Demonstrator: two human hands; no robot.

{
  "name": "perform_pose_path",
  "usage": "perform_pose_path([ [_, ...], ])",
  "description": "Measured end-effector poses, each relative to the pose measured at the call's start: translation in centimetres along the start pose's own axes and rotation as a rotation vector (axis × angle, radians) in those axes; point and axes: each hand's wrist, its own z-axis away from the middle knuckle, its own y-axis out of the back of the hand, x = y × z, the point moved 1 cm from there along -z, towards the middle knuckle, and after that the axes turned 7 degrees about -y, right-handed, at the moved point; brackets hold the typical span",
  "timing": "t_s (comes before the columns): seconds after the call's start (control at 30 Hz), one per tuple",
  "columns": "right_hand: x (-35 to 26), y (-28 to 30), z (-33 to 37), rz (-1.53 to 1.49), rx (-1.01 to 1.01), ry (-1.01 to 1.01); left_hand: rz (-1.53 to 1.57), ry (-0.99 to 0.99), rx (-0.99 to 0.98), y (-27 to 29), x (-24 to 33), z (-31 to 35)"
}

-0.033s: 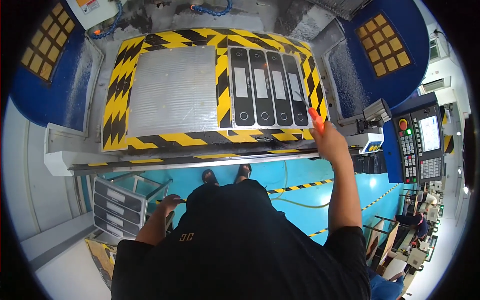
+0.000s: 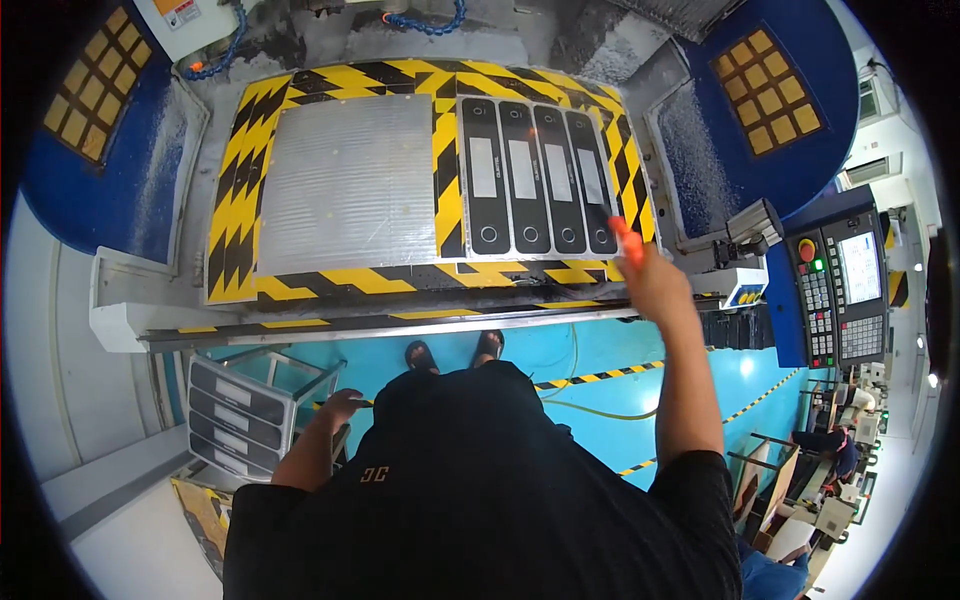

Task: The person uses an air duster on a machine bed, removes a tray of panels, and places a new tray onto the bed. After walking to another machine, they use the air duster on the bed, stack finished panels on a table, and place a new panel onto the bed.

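Nearest, your left hand (image 2: pixel 345 404) hangs low beside the side panel (image 2: pixel 234 420), fingers loosely bent; whether they hold anything cannot be told. Farther out, your right hand (image 2: pixel 658 284) has its fingers closed round the orange handle of a tool (image 2: pixel 629 242), its blurred tip over the rightmost black strip of the bed panel (image 2: pixel 538 180). That panel lies right of the grey plate (image 2: pixel 345 180) on the taped bed (image 2: pixel 231 200), a blue hose (image 2: pixel 429 31) beyond.

A black short-sleeved shirt (image 2: pixel 490 500) was worn.
A small tan emblem (image 2: pixel 374 475) sat near the left grip (image 2: pixel 343 404); one sleeve (image 2: pixel 695 500) ended well behind the right grip (image 2: pixel 656 284); dark footwear (image 2: pixel 487 348) showed between the two.
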Motion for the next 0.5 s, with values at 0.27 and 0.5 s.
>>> perform_pose_path([
  [0.27,-3.9,0.0,-2.5,-0.092,-0.002,0.028,0.109,-0.027,-0.026,-0.3,-3.4,-1.5],
  [0.5,-6.8,0.2,-5.1,-0.102,-0.004,0.109,-0.063,-0.160,-0.006,-1.1,-10.5,-2.6],
])
